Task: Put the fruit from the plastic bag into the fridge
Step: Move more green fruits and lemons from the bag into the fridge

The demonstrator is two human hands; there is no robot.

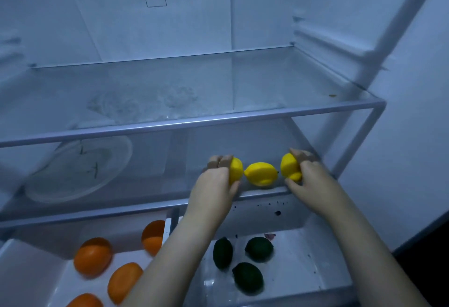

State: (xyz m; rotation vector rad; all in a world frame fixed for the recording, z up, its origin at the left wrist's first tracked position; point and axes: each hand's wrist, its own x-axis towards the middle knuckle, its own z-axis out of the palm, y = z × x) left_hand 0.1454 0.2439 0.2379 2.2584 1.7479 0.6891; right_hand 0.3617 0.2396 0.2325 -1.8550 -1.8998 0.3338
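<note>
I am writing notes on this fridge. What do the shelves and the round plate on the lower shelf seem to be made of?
The upper shelf looks like clear glass with a pale, probably plastic, front trim: the lower level shows through it. The round plate seems translucent plastic or glass with a dull finish; I cannot tell which.

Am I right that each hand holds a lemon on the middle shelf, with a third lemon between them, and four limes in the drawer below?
Nearly. The head view shows three limes in the drawer, not four. The rest holds: the left hand and right hand each hold a lemon, with a third lemon between them.
</note>
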